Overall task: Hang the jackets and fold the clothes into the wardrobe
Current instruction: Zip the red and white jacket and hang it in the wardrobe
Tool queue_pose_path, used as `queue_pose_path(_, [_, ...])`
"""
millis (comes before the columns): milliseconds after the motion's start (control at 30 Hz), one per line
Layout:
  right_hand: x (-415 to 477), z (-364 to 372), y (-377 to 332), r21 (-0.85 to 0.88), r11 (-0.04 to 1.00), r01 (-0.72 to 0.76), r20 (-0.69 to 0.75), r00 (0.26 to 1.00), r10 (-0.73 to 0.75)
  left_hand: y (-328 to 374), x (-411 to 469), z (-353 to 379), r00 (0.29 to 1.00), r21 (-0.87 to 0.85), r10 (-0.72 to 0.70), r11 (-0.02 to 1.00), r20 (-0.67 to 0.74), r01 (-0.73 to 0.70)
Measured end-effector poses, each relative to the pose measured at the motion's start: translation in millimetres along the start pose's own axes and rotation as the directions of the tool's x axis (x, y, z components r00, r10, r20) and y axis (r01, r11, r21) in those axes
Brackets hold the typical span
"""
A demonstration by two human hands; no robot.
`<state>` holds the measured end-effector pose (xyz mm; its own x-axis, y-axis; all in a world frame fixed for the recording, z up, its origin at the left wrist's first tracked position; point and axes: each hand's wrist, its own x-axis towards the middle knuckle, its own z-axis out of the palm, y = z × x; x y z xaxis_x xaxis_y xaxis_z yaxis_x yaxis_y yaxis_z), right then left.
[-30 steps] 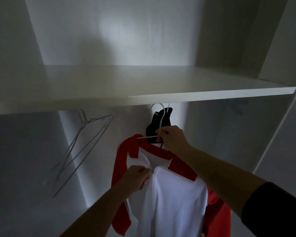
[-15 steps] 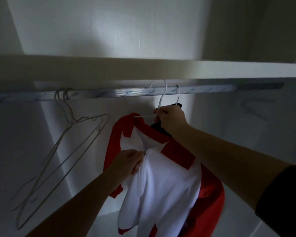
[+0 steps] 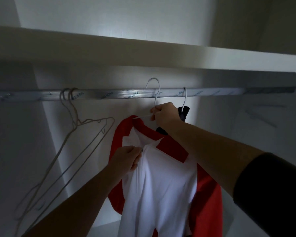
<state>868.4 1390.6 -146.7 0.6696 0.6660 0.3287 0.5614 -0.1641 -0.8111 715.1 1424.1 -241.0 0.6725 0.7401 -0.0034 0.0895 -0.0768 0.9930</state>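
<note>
A red and white jacket (image 3: 162, 185) hangs on a white wire hanger (image 3: 155, 93) inside the wardrobe. My right hand (image 3: 164, 115) grips that hanger just below its hook, whose top rises above the silver rail (image 3: 109, 94); whether it rests on the rail I cannot tell. My left hand (image 3: 126, 159) pinches the jacket's front at the zipper. Behind my right hand a dark garment (image 3: 184, 113) hangs from a second white hanger (image 3: 184, 96) on the rail.
Two bare wire hangers (image 3: 82, 134) dangle from the rail at the left. A white shelf (image 3: 161, 55) runs just above the rail. White wardrobe walls close in on both sides, and the wardrobe floor (image 3: 108, 230) shows below the jacket.
The view has tilted, so the rail now shows under the shelf. My right hand has lifted the hanger's hook up to the rail's height. My left hand keeps its pinch on the zipper.
</note>
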Motion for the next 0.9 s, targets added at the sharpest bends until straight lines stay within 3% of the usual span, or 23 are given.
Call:
queue_pose_path(200, [-10,10,18,-0.101,0.993,0.059,0.054,0.997,-0.054,-17,-4,-6,0.999,0.071,-0.010,0.997,0.031,0.008])
queue_pose_path(267, [-13,10,15,-0.209,0.972,0.110,0.073,0.993,-0.096,-23,-6,-7,0.999,0.067,-0.030,0.997,0.045,0.027])
queue_pose_path(333, [-27,8,11,-0.481,0.850,0.217,0.097,0.976,-0.195,-25,-7,-8,0.996,0.039,-0.074,0.997,0.051,0.072])
queue_pose_path(400, [-52,6,19,-0.683,0.645,0.344,0.050,0.902,-0.429,-25,-7,-10,0.991,0.012,-0.122,0.992,0.047,0.122])
queue_pose_path(467, [-83,0,30,-0.745,0.471,0.472,0.107,0.782,-0.614,-25,-6,-14,0.984,-0.001,-0.172,0.985,0.050,0.172])
queue_pose_path(567, [-111,1,55,-0.667,0.309,0.678,0.350,0.651,-0.673,-24,-5,-20,0.973,0.108,-0.216,0.972,0.079,0.207])
queue_pose_path(667, [-114,15,72,-0.575,0.331,0.748,0.489,0.639,-0.594,-26,-3,-23,0.966,0.173,-0.234,0.961,0.108,0.214])
queue_pose_path(800, [-101,39,85,-0.525,0.388,0.758,0.549,0.649,-0.526,-29,3,-27,0.961,0.162,-0.250,0.960,0.118,0.229])
queue_pose_path(900, [-90,49,83,-0.420,0.538,0.731,0.501,0.681,-0.535,-32,8,-30,0.961,0.157,-0.252,0.960,0.115,0.233])
